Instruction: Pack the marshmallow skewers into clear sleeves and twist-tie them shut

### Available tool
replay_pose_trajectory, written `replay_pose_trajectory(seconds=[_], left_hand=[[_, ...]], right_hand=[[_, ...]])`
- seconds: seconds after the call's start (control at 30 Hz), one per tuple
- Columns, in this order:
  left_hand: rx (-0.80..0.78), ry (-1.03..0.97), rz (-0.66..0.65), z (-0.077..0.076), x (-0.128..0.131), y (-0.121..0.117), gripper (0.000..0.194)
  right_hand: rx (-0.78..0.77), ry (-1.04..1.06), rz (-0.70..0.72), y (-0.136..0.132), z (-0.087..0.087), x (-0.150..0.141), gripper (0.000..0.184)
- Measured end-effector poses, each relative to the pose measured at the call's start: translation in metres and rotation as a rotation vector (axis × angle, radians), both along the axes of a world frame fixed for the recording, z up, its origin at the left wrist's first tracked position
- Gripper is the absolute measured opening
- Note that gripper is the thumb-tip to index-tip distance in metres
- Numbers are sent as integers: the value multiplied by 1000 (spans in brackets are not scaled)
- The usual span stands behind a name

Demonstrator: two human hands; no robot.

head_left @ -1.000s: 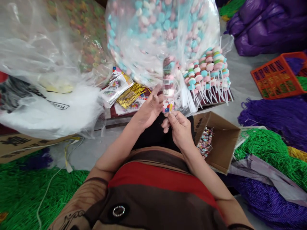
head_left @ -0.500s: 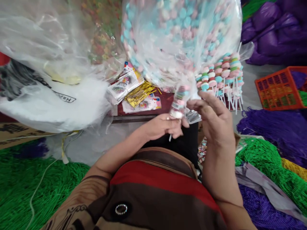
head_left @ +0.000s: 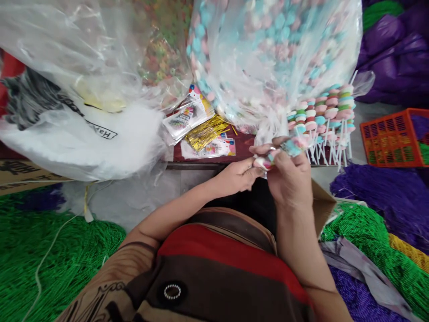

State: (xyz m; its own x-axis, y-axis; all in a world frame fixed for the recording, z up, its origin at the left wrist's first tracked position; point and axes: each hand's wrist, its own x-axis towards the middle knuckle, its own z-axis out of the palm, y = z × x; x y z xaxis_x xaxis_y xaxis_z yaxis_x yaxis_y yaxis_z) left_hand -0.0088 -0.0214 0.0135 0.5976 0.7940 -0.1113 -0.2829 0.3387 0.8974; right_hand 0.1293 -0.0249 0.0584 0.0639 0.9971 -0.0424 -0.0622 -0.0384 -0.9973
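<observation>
A candy skewer (head_left: 293,146) of pink, white and blue pieces, in a clear printed wrapper, lies tilted across my hands. My right hand (head_left: 290,181) is closed around its middle, covering part of it. At the lower left end, the fingers of my left hand (head_left: 238,175) pinch the skewer; its stick is hidden. Just beyond my right hand, several unwrapped candy skewers (head_left: 330,107) are stacked with their white sticks toward me. Left of my hands lie gold twist ties (head_left: 206,133) on top of printed clear bags (head_left: 187,118).
A big clear sack of pink and blue candies (head_left: 248,62) stands behind my hands on the dark red table (head_left: 246,142). A white bag (head_left: 134,143) fills the left side. An orange crate (head_left: 385,138) and green and purple cord bundles (head_left: 375,188) lie on the right.
My right hand has moved from beside the candy skewer to close around it. The skewer has swung from nearly upright to slanting right. The view has shifted slightly left.
</observation>
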Motion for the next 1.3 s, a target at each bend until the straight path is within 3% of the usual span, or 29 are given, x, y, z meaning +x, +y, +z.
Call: replay_pose_trajectory(seconds=[0.07, 0.13, 0.17, 0.27, 0.37, 0.47, 0.57, 0.67, 0.83, 0.97, 1.1, 1.2, 1.3], left_hand=[[-142, -260, -252, 2, -3, -2, 56], [-202, -329, -313, 4, -6, -2, 59], [-178, -269, -239, 5, -8, -1, 56], [39, 145, 201, 2, -16, 5, 36], [204, 433, 494, -7, -33, 11, 26], [114, 305, 585, -12, -55, 17, 28], [-105, 53, 691, -8, -70, 24, 35], [-252, -59, 728, 0, -77, 30, 38], [-322, -127, 713, -2, -81, 33, 35], [-335, -164, 718, -8, -82, 34, 35], [-342, -146, 732, -8, -81, 35, 36], [-334, -110, 717, -7, -79, 35, 37], [-320, -84, 686, -7, -77, 34, 36]], right_hand=[[-74, 34, 137, 1, 6, 7, 48], [-104, 34, 156, 3, 8, 7, 49], [-94, 24, 120, 5, 6, 4, 47], [-16, 3, -23, 16, -7, -13, 41], [13, -47, 17, 34, -24, -26, 38], [50, -301, 165, 58, -36, -30, 31], [153, -837, 297, 82, -45, -35, 22], [220, -1284, 448, 96, -50, -44, 32], [277, -1538, 555, 101, -53, -52, 35], [290, -1547, 600, 105, -47, -41, 34], [263, -1433, 473, 106, -40, -26, 30], [198, -1162, 372, 107, -39, -20, 24], [25, -795, 307, 106, -40, -19, 22]])
